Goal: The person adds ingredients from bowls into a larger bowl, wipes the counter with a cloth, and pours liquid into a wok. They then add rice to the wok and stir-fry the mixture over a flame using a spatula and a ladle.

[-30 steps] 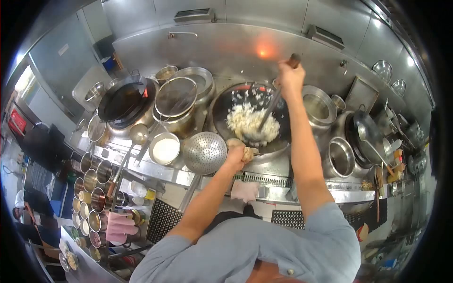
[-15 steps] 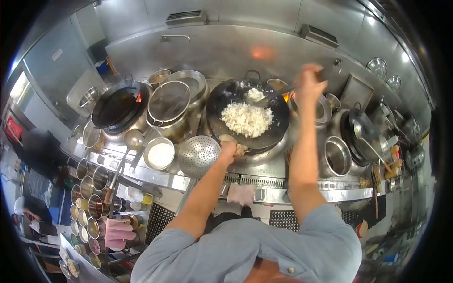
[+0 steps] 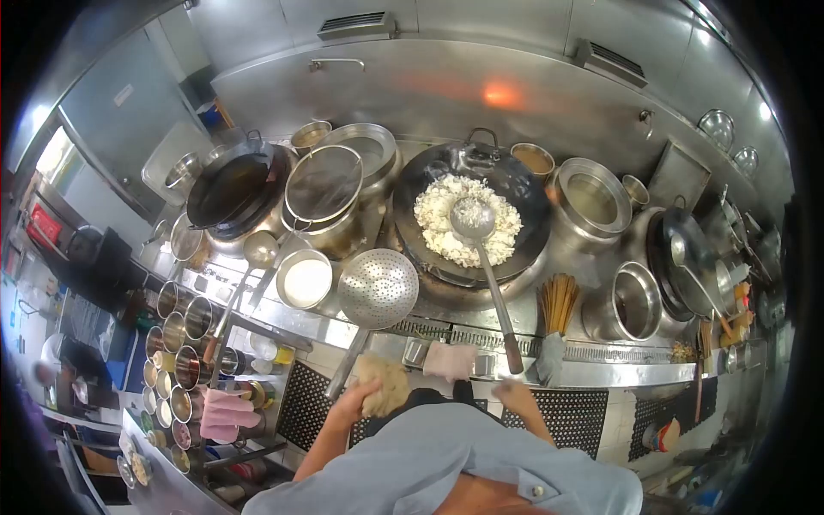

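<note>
My left hand is closed around a tan cloth near my body, below the perforated strainer. Close to my waist, my right hand is blurred, just under the end of the ladle handle; whether its fingers are open or closed is unclear. The ladle lies with its bowl on the white rice in the large black wok, its handle over the wok's near rim.
A bowl of white contents, a mesh strainer and a second wok are on the left. On the right are a bamboo brush and a steel pot. Another person is at far left.
Both hands have drawn back from the wok towards my body, the left with the cloth. My right hand has let go of the ladle, which now rests in the rice. The view has shifted.
</note>
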Demonstrator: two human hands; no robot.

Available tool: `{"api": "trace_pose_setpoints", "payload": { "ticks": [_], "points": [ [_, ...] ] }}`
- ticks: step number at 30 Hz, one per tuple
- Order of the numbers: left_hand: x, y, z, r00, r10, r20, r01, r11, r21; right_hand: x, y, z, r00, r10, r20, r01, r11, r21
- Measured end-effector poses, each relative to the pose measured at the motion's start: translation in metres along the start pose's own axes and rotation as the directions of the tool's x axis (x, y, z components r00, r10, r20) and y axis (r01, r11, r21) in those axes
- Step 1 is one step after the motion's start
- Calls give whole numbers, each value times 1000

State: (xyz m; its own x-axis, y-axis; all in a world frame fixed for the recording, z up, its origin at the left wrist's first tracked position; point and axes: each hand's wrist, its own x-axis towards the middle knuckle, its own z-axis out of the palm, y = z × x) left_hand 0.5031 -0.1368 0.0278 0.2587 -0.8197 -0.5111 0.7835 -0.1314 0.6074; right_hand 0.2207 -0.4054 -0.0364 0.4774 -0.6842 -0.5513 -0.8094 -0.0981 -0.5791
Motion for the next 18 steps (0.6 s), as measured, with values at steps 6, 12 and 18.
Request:
{"api": "trace_pose_setpoints", "payload": {
  "ticks": [6, 12, 18],
  "points": [
    [7, -31, 17, 955, 291, 50, -295, 937, 188, 87, 117, 63, 960, 46, 275, 104, 854, -509],
    [55, -20, 16, 993, 60, 103, -31, 965, -260, 145, 146, 86, 854, 204, 479, 170, 760, -627],
    [61, 8, 51, 982, 174, 77, -153, 962, -226, 138, 144, 86, 911, 185, 368, 79, 797, -599]
  ]
}}
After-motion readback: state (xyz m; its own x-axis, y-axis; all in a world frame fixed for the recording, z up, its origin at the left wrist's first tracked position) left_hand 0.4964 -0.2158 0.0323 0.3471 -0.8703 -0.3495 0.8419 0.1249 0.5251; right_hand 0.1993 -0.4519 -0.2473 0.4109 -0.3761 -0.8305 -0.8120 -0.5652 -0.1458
